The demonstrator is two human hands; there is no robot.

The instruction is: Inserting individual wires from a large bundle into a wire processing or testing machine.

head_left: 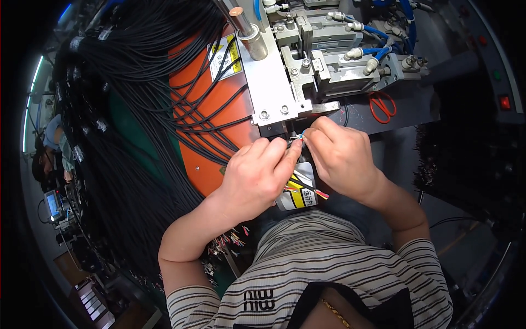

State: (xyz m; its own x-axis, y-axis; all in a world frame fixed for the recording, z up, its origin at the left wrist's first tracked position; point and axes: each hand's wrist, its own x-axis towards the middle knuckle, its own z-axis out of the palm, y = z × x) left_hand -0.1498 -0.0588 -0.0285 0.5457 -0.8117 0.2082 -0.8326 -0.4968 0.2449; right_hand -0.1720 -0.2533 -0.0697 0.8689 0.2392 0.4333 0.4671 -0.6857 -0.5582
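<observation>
Several thin coloured wires (299, 136), white, blue and red among them, stick out between my fingertips just in front of the machine. My left hand (257, 167) is closed, its thumb and forefinger pinching these wires from the left. From the other side my right hand (341, 156) pinches their ends, with its fingers curled. Below the hands, a black cable's bare wire ends (321, 194), pink, red and yellow, lie over a yellow, black and white label (298, 189). The fingers hide most of the wires' length.
Ahead stands a metal machine block (271, 82) with pneumatic cylinders (345, 74) and blue hoses. Left of it, black cables (159, 71) drape in a thick bundle over an orange plate (200, 156). Red-handled scissors (382, 107) lie at the right. A lit red switch (504, 102) is farther right.
</observation>
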